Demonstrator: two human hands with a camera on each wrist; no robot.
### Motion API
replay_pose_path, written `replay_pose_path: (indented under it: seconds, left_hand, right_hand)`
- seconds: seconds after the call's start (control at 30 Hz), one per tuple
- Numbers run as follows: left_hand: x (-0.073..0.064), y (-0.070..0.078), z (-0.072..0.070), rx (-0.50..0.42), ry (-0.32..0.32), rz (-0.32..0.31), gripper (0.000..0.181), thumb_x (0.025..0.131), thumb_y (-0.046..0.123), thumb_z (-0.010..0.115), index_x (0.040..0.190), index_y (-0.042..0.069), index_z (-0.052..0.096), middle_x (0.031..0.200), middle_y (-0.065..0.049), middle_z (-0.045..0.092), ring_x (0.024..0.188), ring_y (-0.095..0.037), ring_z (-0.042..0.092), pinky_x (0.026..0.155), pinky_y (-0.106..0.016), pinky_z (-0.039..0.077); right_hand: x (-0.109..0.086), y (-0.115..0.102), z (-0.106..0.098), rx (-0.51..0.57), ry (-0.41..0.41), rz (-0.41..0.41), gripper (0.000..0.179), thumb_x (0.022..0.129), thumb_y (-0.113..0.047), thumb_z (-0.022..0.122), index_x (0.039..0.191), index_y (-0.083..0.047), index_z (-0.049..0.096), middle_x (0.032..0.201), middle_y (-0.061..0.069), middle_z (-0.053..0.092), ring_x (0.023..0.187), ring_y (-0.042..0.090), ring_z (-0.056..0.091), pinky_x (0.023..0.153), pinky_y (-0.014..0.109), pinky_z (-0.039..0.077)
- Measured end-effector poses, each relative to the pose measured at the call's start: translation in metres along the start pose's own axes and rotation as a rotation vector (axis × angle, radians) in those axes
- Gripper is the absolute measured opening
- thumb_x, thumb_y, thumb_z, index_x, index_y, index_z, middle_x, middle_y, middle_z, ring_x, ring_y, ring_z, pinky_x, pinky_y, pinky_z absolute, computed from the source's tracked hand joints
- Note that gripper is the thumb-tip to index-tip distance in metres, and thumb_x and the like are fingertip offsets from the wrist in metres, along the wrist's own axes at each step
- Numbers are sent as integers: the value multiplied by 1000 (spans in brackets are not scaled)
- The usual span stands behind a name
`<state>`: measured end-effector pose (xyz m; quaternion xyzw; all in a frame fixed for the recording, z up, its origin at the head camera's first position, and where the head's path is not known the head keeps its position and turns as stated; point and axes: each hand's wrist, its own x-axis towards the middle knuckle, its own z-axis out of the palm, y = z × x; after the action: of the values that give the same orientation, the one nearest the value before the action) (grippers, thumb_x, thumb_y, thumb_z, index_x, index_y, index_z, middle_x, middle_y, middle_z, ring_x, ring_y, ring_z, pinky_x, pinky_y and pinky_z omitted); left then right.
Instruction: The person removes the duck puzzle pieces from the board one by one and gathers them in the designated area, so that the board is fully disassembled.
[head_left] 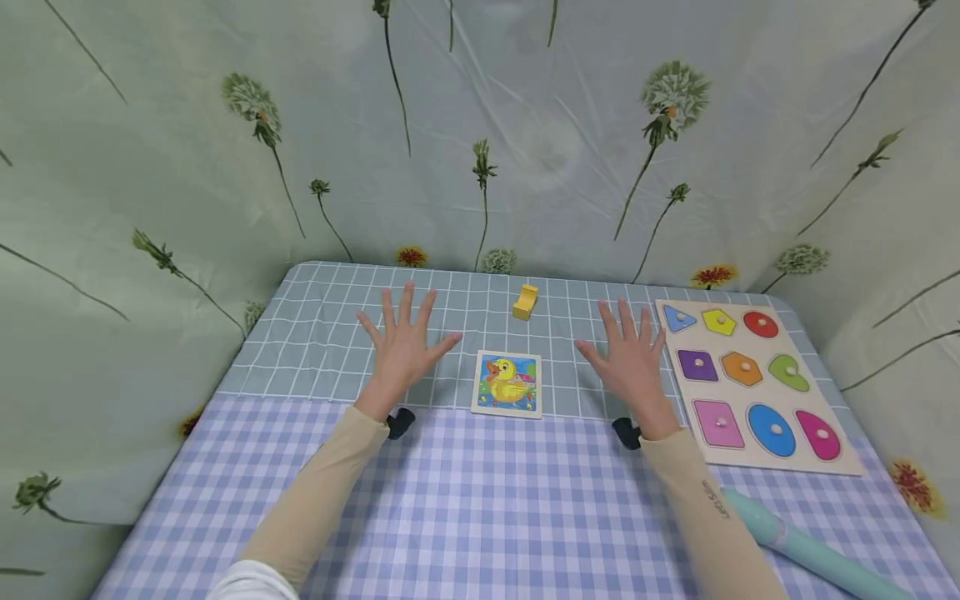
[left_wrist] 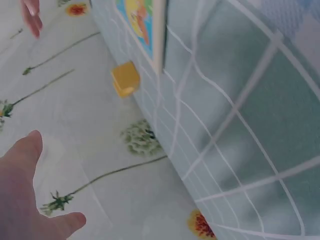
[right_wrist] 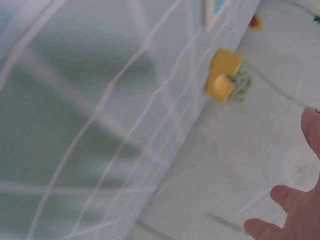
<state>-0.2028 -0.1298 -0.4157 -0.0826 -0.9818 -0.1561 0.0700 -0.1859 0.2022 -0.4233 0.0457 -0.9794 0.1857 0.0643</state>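
Empty and spread, my left hand (head_left: pixel 403 354) and right hand (head_left: pixel 632 365) flank the duck picture (head_left: pixel 507 385), the yellow block (head_left: pixel 525 302) beyond it. Handling seems not begun; grasping either calls for reaching inward.

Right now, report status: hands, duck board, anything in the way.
Left hand and right hand empty, fingers spread. Duck board flat, uncovered. Yellow block beyond it, apart. No obstruction seen.

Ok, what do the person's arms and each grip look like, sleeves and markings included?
The left sleeve and right sleeve are close-fitting and beige. Small dark lettering marks the right one. White fabric shows above the left. A black attachment sits at each wrist. The left grip and right grip are gloveless.
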Motion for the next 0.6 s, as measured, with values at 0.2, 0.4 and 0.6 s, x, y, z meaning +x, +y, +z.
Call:
replay_pose_path:
  seconds: [0.2, 0.4, 0.6]
  left_hand:
    - [-8, 9, -5, -20, -25, 89, 81, 92, 59, 50, 154, 17, 22, 158, -14, 11, 142, -40, 0, 102, -72, 3]
    - [-25, 13, 5, -127, -97, 307, 72, 94, 42, 59, 150, 9, 30, 155, -16, 22, 141, -37, 16, 104, -68, 15]
    - [-42, 14, 26, -167, -244, 447, 60, 94, 32, 62, 142, 1, 42, 147, -18, 37, 135, -35, 32, 105, -61, 26]
  right_hand:
    - [9, -32, 4, 118, -48, -180, 75, 93, -37, 61, 151, -6, 24, 154, 22, 19, 140, 46, 9, 108, 64, 8]
    - [15, -60, 19, 435, -171, -353, 68, 92, -19, 65, 148, -1, 31, 148, 21, 33, 135, 40, 30, 106, 57, 26]
    - [22, -72, 42, 622, -327, -420, 58, 93, -8, 62, 144, 2, 36, 141, 24, 42, 123, 41, 45, 97, 54, 40]
